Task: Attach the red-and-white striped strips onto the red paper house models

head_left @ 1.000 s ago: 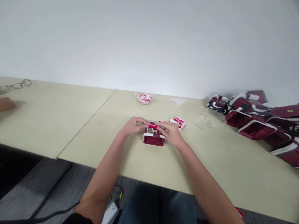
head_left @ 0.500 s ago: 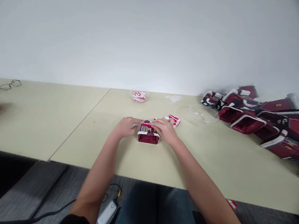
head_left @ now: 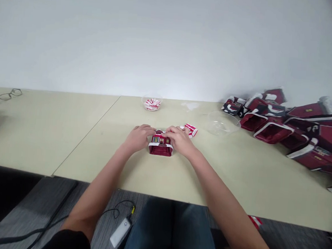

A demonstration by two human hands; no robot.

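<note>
A small dark-red toy house (head_left: 161, 148) with white trim and yellow-paned windows lies on the table in front of me, its open hollow end towards me. My left hand (head_left: 139, 137) grips its left side with bent fingers. On the upper right of the house, my right hand (head_left: 181, 141) has its fingers closed, and they hide part of that side. Just behind my right hand lie red-and-white striped pieces (head_left: 191, 129), partly covered by it.
A clear bowl (head_left: 152, 103) of red-and-white pieces stands at the back. An open clear container (head_left: 223, 124) sits right of my hands. Many similar red houses (head_left: 285, 127) are piled at the far right. Eyeglasses (head_left: 7, 95) lie far left. A white power bank (head_left: 120, 232) rests below the table edge.
Both hands stay on the house, and my left fingers are more bent against its side. The other person's hand at the far left has mostly withdrawn. The view has shifted slightly.
</note>
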